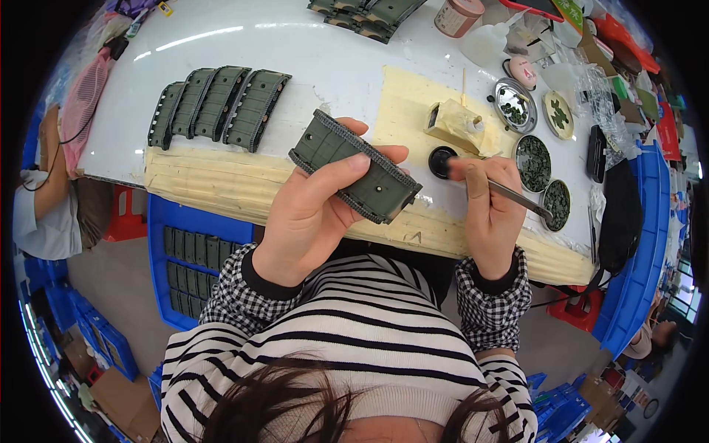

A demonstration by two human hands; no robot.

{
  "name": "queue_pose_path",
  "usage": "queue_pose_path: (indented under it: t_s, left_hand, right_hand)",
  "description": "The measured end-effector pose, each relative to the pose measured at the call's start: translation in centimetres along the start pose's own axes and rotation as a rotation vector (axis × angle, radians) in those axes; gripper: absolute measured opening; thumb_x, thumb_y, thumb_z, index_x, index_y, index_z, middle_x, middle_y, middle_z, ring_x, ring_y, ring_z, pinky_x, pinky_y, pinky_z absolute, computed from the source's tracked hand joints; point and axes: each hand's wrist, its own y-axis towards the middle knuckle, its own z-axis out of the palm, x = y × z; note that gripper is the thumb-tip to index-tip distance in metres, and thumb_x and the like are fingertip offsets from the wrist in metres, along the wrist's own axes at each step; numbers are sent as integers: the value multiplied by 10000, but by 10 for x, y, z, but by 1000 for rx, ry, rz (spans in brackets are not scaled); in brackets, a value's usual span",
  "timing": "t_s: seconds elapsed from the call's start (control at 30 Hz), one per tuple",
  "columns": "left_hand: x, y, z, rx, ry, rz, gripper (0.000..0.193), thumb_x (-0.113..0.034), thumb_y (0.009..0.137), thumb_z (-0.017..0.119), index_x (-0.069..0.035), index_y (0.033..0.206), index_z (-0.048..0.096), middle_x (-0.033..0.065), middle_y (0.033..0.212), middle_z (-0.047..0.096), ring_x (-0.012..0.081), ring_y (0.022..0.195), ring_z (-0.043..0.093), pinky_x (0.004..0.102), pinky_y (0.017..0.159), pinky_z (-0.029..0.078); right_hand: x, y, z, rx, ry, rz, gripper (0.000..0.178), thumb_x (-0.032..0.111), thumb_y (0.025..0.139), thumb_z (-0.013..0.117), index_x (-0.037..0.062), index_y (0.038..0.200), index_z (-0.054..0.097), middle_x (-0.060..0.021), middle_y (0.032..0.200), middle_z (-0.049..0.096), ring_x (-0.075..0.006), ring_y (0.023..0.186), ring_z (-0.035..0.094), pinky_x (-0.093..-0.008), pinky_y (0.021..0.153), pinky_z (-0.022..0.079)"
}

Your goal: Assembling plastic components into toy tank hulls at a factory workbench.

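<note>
My left hand (310, 207) grips a dark green plastic model hull (358, 166), which has ridged track-like strips along its long sides. It is tilted above the table's front edge, my thumb lying across its top. In my right hand (493, 203) is a pair of metal tweezers (517, 198), pinched between the fingers. One end of the tweezers reaches over a round dish of small dark green parts (557, 207); whether it touches them I cannot tell. My right fingertips are beside a small round black pot (441, 164), partly covering its edge.
Several similar green hulls (255, 111) stand in a row at left, with more at the far edge. A second parts dish (533, 159), a metal tray (515, 103) and a taped bottle in a holder (458, 127) sit at right. Below left, a blue crate (164, 258) holds more hulls.
</note>
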Motion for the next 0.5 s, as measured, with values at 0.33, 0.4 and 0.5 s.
queue_pose_path:
  t_s: [0.33,0.4,0.5]
  left_hand:
    - [0,1,-4,-31,-58,34,332,-110,952,487,-73,1278,437,215,1241,565,254,1055,633,390,864,561]
    - [0,0,0,-63,-53,26,334,-102,948,497,-56,1273,440,214,1242,563,253,1064,627,382,878,554]
    - [2,1,4,-94,-55,21,338,-86,938,515,-37,1265,447,214,1246,560,250,1076,621,370,901,542]
  right_hand:
    - [4,-1,-2,-44,19,2,155,127,930,584,25,908,699,-50,778,667,-202,785,511,-312,725,432]
    - [11,-3,-8,-66,83,-44,188,142,944,560,21,901,697,-57,791,672,-212,804,525,-327,742,438]
    - [27,-6,-17,-54,216,-160,241,166,962,523,7,896,692,-70,821,682,-240,842,567,-352,776,449]
